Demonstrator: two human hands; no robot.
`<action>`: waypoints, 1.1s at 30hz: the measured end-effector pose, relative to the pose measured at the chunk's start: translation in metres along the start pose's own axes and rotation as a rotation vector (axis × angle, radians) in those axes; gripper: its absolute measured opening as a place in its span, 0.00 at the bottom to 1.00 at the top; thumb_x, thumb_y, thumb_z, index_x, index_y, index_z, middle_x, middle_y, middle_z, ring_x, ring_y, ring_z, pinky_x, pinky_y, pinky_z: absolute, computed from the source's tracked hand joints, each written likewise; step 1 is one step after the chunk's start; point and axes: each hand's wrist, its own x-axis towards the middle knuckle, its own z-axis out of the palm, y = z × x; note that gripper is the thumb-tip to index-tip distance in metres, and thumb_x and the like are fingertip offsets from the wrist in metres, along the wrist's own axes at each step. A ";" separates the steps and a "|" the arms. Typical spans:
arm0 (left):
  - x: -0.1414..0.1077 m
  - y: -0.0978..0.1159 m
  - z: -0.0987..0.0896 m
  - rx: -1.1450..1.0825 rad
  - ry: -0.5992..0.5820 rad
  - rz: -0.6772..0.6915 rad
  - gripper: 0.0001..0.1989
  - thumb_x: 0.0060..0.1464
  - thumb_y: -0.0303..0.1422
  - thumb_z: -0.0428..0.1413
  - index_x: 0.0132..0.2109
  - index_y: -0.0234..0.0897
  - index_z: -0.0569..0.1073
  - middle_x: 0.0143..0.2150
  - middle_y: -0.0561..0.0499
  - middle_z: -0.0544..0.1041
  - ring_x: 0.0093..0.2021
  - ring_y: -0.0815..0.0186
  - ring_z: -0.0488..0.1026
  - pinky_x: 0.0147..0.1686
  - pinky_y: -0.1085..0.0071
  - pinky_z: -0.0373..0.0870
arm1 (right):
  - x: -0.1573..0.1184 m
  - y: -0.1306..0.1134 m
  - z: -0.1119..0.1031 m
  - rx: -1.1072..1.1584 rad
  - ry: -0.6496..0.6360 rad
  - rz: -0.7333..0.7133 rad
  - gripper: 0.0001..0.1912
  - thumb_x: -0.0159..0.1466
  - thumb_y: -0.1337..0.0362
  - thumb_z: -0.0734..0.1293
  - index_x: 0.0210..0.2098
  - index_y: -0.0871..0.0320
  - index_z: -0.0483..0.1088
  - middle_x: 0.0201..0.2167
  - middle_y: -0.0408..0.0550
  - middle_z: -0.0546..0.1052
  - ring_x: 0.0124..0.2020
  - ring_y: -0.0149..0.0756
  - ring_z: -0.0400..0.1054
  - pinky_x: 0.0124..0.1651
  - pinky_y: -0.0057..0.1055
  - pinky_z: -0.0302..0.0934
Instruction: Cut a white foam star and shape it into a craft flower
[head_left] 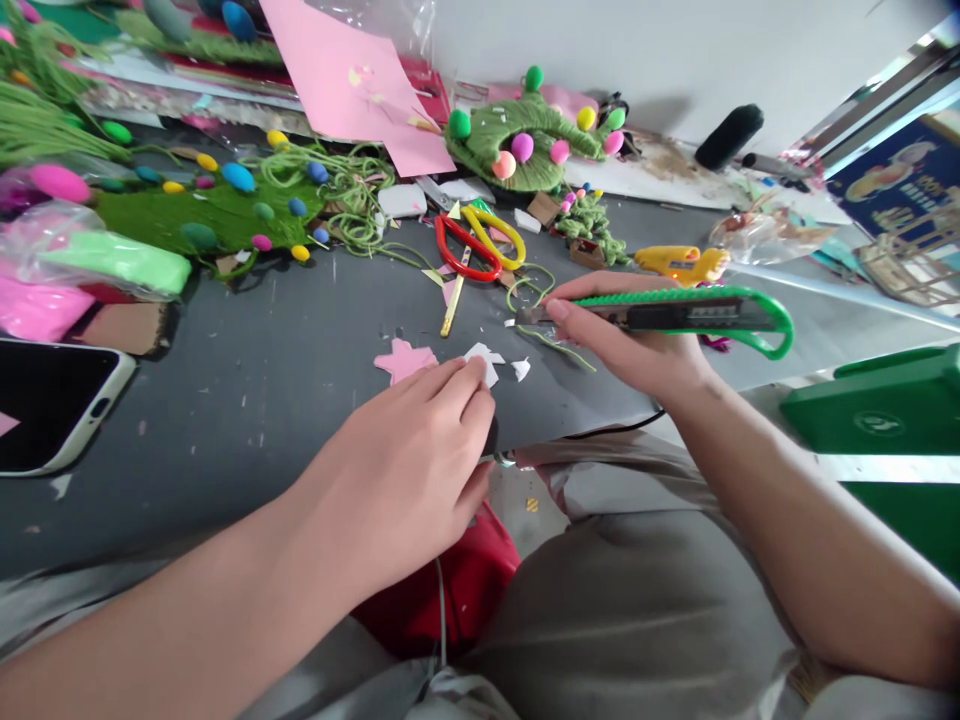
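Observation:
A green utility knife (pixel 697 310) is held in my right hand (pixel 637 345), its blade end pointing left above the grey table. My left hand (pixel 420 450) lies at the table's front edge, its fingers close together over a white paper piece (pixel 486 360). Whether the fingers grip the paper or only press on it is hard to tell. Just beyond the knuckles a pink paper star (pixel 403 358) lies partly covered by that hand. A small white scrap (pixel 521 370) rests between the two hands.
Red-handled scissors (pixel 469 262) with yellow beside them, green yarn (pixel 352 215) and a yellow glue gun (pixel 682 264) lie behind the hands. A phone (pixel 56 405) is at left. Green felt trees with pompoms stand at the back; a green bin (pixel 877 405) is at right.

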 end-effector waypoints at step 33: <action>-0.002 0.013 0.003 0.119 0.018 0.060 0.25 0.63 0.24 0.50 0.64 0.20 0.71 0.64 0.30 0.73 0.64 0.47 0.71 0.61 0.52 0.72 | 0.000 -0.007 0.014 -0.034 0.044 0.032 0.11 0.67 0.51 0.72 0.42 0.50 0.82 0.37 0.46 0.84 0.39 0.41 0.78 0.43 0.37 0.72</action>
